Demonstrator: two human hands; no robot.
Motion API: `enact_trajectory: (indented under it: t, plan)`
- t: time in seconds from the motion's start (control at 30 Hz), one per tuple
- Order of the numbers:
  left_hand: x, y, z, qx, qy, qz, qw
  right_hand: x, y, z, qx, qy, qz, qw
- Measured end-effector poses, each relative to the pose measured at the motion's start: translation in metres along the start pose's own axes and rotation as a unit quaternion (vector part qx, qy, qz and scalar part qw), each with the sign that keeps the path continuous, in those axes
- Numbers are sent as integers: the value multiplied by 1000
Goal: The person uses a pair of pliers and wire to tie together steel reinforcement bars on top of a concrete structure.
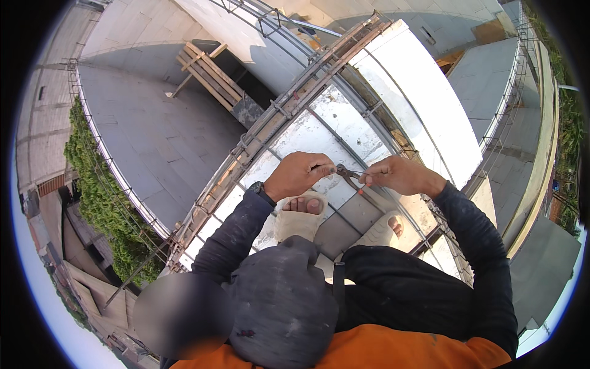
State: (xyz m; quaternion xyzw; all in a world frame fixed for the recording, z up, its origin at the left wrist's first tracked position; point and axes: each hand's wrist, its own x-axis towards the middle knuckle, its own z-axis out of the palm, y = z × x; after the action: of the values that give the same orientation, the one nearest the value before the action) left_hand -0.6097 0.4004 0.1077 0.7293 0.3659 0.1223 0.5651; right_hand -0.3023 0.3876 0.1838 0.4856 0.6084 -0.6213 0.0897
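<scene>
My left hand point(298, 175) is closed in a pinch, thumb against forefinger, on a thin wire close to the pincers' jaws. Dark metal pincers point(352, 176) with a reddish handle slant between my hands, above the steel bars. My right hand point(402, 174) is closed, its fingertips around the upper part of the pincers; exactly how they grip it is partly hidden. Beneath both hands lies a grid of rebar point(332, 132) over white-splashed panels. My feet, in pale open-toed coverings point(300, 226), rest on the panels below my hands.
A long rebar cage point(279, 114) runs along the panel edge. Beyond it lies a lower grey floor point(153, 135) with stacked wooden planks point(209, 74). White curved panels point(424, 92) rise on the right. Green shrubs point(104, 184) grow beyond the left edge.
</scene>
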Motion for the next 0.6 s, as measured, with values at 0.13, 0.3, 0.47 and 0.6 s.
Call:
enact_trajectory:
  t: [0.13, 0.3, 0.47, 0.6]
  plan:
    - [-1, -11, -15, -25, 73, -6, 997, 1, -22, -13, 106, 17, 34, 994]
    - [4, -12, -21, -234, 210, -43, 948, 18, -23, -23, 473, 153, -73, 865]
    - [13, -5, 12, -236, 195, -33, 951, 67, -46, 29, 335, 255, -56, 906]
    - [12, -6, 18, -279, 195, -64, 938, 101, -53, 45, 444, 312, -105, 834]
